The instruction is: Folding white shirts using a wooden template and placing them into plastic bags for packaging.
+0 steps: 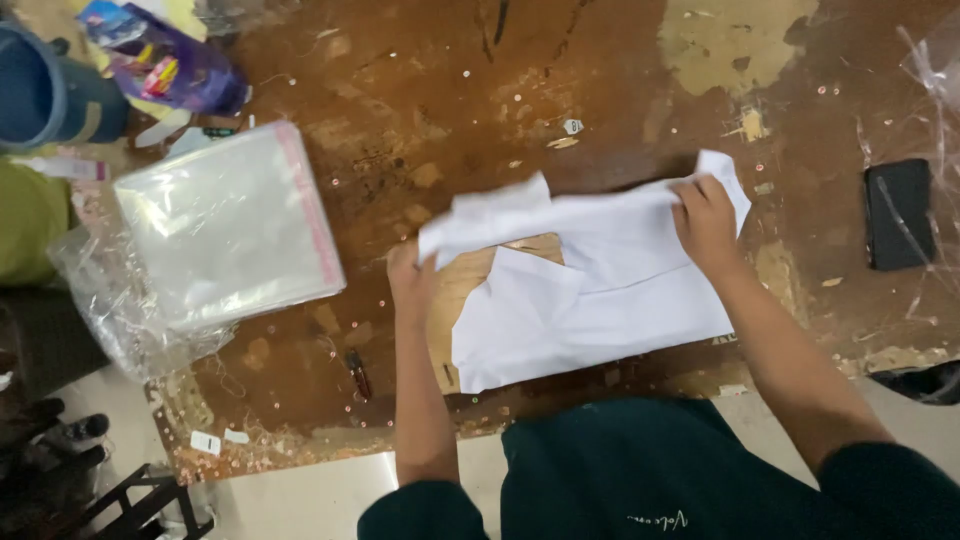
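A white shirt (pixel 600 285) lies in the middle of the worn brown table (pixel 420 90), folded around a sheet of brown cardboard (pixel 470 290) that shows at its left side. The left hand (pixel 412 275) is closed on the shirt's left edge where the cardboard peeks out, and the right hand (pixel 705 222) pinches the far right corner of the cloth. The near edge of the shirt sits close to the table's near edge, so a pull toward the body could likely drag it off, and the cardboard may slip out if the left grip loosens. A stack of clear plastic bags (pixel 228 225) lies well apart to the left, and a black flat thing (pixel 898 213) to the right; the far half of the table leaves open room
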